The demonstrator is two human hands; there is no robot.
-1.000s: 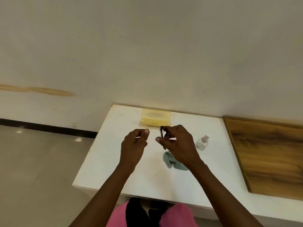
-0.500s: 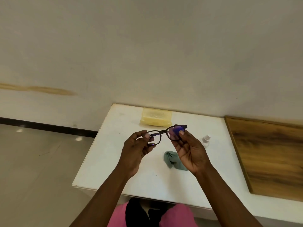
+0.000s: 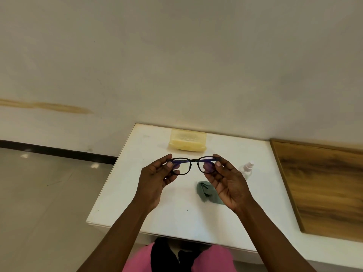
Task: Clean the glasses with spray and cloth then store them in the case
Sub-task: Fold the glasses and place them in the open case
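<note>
Black-framed glasses (image 3: 193, 165): held above white surface (image 3: 121, 193), left hand (image 3: 157, 179) and right hand (image 3: 225, 181) grips pinching opposite ends. Yellow case (image 3: 187, 143), closed; green cloth (image 3: 206, 191); spray bottle (image 3: 247, 169).

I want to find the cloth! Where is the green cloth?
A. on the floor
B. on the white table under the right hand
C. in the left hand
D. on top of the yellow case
B: the cloth lies crumpled on the table, partly hidden by the right hand, while both hands hold the glasses.
</note>
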